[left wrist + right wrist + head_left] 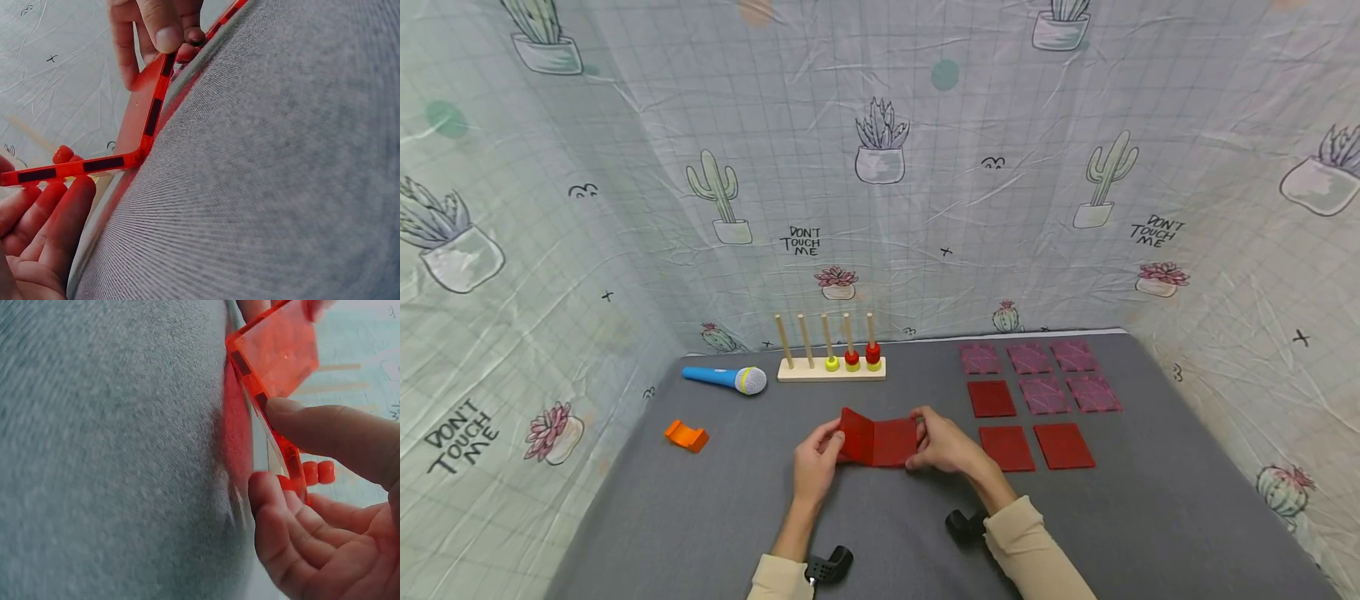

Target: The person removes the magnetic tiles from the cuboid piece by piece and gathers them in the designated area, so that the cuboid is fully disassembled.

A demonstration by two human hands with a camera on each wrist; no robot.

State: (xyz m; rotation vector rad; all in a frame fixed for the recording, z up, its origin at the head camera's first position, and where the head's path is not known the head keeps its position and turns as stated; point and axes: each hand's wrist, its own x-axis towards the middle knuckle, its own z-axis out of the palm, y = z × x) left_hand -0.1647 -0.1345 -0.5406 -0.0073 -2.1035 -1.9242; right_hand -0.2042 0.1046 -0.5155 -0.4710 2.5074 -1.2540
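Observation:
Two red see-through magnetic tiles meet along one edge at an angle above the table. My left hand [815, 467] pinches the left tile [856, 437], which is tilted up, with the thumb on its near face. At the other side my right hand [947, 442] holds the outer edge of the right tile [894, 442] between thumb and fingers. Dark magnets show along the rim of the left tile [69, 169] in the left wrist view. In the right wrist view, the right thumb [312, 422] presses on a tile's edge.
Right of the hands lie loose red tiles [1006, 448] and several purple-patterned tiles [1044, 395] in rows. Behind stands a wooden peg stand [793, 372] with red and yellow beads. A blue toy microphone [711, 376] and an orange curved piece [687, 436] lie at left.

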